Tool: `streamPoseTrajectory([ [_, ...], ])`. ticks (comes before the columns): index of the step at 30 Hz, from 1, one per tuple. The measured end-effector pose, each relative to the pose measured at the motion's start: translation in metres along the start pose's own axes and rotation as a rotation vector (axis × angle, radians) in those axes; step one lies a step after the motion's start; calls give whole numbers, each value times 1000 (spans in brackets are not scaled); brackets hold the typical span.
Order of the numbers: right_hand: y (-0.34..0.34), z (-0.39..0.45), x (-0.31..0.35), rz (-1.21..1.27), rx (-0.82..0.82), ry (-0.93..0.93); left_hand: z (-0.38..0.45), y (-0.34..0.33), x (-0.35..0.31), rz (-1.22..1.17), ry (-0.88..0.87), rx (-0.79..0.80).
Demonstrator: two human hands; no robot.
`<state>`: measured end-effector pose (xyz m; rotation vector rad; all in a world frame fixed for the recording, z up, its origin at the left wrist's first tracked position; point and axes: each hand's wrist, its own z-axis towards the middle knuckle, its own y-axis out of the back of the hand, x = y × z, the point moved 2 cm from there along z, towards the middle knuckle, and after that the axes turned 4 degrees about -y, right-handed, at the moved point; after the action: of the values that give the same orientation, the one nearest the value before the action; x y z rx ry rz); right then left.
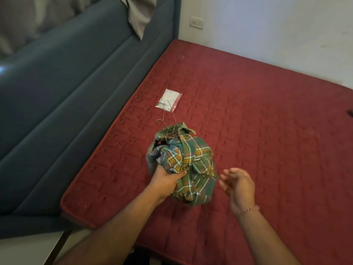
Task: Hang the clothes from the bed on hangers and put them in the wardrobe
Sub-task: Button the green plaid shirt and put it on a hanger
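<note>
Wire hanger (168, 115) partly under shirt (183, 161)

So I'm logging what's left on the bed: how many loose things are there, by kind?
Plaid shirts: 1, bunched in the left hand: plaid shirt
Wire hangers: 1, lying beyond it: wire hanger
Flat white packets: 1, under the hanger's far end: white packet
Small dark things at the right edge, too small to identify: 1: dark thing
Total: 4

Green-yellow plaid shirt (183, 161), red quilted mattress (267, 131)
</note>
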<state>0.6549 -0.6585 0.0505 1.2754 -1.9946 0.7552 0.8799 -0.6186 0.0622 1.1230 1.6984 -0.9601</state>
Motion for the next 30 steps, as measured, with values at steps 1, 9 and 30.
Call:
streamPoseTrajectory([
  [1, 3, 10, 7, 12, -14, 39, -2, 1, 3, 118, -92, 55],
  [9, -66, 34, 47, -639, 435, -77, -31, 2, 17, 1231, -1023, 483],
  [30, -7, 135, -91, -1042, -130, -93, 100, 83, 81, 1121, 176, 256],
])
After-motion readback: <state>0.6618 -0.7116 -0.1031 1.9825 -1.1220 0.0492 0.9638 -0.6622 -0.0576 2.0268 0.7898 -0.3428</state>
